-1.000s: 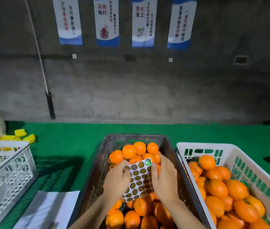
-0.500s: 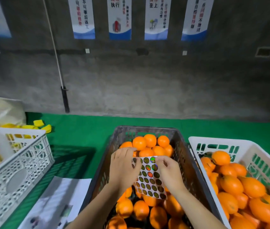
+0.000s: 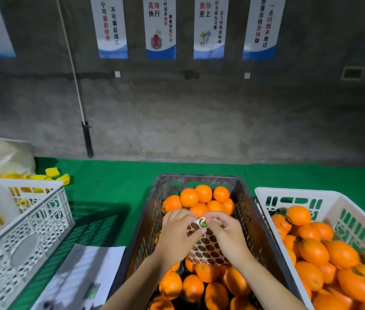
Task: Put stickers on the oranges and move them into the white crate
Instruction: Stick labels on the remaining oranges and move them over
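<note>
Head view: both hands have drawn together over the dark crate (image 3: 199,181) since a second ago. The left hand (image 3: 177,237) grips the sticker sheet (image 3: 207,248); the right hand (image 3: 227,236) now pinches at its top edge, where one sticker (image 3: 202,221) curls up between the fingertips. Peeling looks underway. Oranges (image 3: 199,196) lie just beyond the fingers; the white crate (image 3: 338,203) sits at the table's right edge.

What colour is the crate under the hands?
Dark grey crate, seen in the head view.

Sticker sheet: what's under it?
The sticker sheet, held by the left hand and right hand, hangs over oranges in the dark crate. Fruit directly beneath is hidden.
</note>
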`<move>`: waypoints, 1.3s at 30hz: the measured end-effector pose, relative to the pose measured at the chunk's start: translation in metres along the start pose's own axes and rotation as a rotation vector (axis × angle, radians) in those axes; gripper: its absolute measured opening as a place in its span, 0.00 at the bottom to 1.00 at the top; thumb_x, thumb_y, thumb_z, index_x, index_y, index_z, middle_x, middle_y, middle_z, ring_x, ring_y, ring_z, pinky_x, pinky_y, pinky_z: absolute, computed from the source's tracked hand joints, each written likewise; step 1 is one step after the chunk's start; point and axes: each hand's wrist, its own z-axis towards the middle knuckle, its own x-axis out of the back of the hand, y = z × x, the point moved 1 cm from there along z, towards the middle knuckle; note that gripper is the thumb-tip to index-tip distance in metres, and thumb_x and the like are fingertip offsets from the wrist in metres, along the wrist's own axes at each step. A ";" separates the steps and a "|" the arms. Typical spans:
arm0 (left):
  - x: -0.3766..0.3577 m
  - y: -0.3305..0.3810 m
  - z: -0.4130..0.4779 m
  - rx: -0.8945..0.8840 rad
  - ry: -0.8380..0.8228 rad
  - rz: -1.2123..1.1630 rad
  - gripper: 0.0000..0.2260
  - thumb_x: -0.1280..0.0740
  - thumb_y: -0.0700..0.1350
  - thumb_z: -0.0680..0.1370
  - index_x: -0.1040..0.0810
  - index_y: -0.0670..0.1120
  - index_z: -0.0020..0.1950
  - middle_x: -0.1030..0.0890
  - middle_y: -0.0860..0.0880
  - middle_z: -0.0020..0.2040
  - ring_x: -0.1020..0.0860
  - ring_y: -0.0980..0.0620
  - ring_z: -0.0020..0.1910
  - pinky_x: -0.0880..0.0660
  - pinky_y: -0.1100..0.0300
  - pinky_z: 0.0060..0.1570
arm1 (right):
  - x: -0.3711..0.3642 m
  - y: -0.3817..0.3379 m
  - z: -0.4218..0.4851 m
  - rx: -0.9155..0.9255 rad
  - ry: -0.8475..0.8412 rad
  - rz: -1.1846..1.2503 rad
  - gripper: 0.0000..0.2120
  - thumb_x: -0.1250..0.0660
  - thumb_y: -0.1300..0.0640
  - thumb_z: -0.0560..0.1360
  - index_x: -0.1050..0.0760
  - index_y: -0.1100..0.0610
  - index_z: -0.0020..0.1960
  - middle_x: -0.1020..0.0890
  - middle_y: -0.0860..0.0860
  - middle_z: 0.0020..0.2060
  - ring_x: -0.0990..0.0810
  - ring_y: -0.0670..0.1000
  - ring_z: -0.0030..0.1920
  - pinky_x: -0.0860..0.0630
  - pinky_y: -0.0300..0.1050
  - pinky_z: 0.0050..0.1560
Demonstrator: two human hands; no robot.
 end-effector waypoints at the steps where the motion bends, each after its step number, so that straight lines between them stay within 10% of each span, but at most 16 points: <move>1: -0.001 0.001 0.001 0.028 -0.016 -0.031 0.15 0.37 0.64 0.77 0.20 0.56 0.53 0.24 0.62 0.52 0.30 0.62 0.57 0.40 0.62 0.63 | 0.001 0.000 0.000 0.021 0.024 -0.021 0.08 0.33 0.60 0.79 0.16 0.50 0.51 0.14 0.53 0.42 0.17 0.51 0.44 0.22 0.40 0.45; 6: -0.003 0.003 0.002 0.120 -0.026 -0.112 0.07 0.37 0.60 0.78 0.21 0.62 0.50 0.22 0.63 0.46 0.29 0.64 0.55 0.38 0.59 0.61 | 0.008 0.003 0.000 0.046 0.019 -0.101 0.11 0.34 0.61 0.78 0.15 0.50 0.47 0.15 0.57 0.41 0.17 0.57 0.45 0.21 0.52 0.48; 11: -0.002 0.004 0.001 0.100 -0.009 -0.080 0.07 0.38 0.57 0.80 0.21 0.61 0.54 0.22 0.65 0.48 0.29 0.64 0.53 0.40 0.62 0.59 | 0.007 0.006 -0.001 0.062 -0.050 -0.165 0.11 0.31 0.61 0.78 0.16 0.48 0.55 0.15 0.44 0.49 0.18 0.43 0.53 0.22 0.38 0.52; 25: 0.004 0.007 -0.001 0.056 -0.060 -0.029 0.12 0.35 0.55 0.81 0.22 0.60 0.64 0.21 0.61 0.54 0.28 0.60 0.59 0.42 0.63 0.62 | 0.007 0.010 0.000 0.160 -0.010 -0.447 0.06 0.28 0.57 0.77 0.16 0.51 0.53 0.19 0.43 0.47 0.23 0.40 0.52 0.30 0.29 0.52; 31: 0.005 0.009 -0.001 0.066 -0.074 -0.074 0.13 0.35 0.54 0.81 0.21 0.58 0.65 0.21 0.62 0.52 0.28 0.59 0.56 0.35 0.63 0.58 | 0.008 0.012 -0.003 0.289 0.033 -0.645 0.11 0.30 0.55 0.78 0.17 0.52 0.60 0.18 0.43 0.51 0.23 0.46 0.56 0.27 0.44 0.61; 39: 0.008 0.014 0.003 0.345 -0.157 -0.545 0.09 0.35 0.46 0.81 0.14 0.48 0.54 0.15 0.56 0.48 0.18 0.60 0.49 0.22 0.59 0.53 | 0.006 0.010 -0.010 0.563 0.159 -0.854 0.07 0.23 0.57 0.72 0.14 0.51 0.50 0.14 0.44 0.43 0.17 0.45 0.43 0.19 0.43 0.43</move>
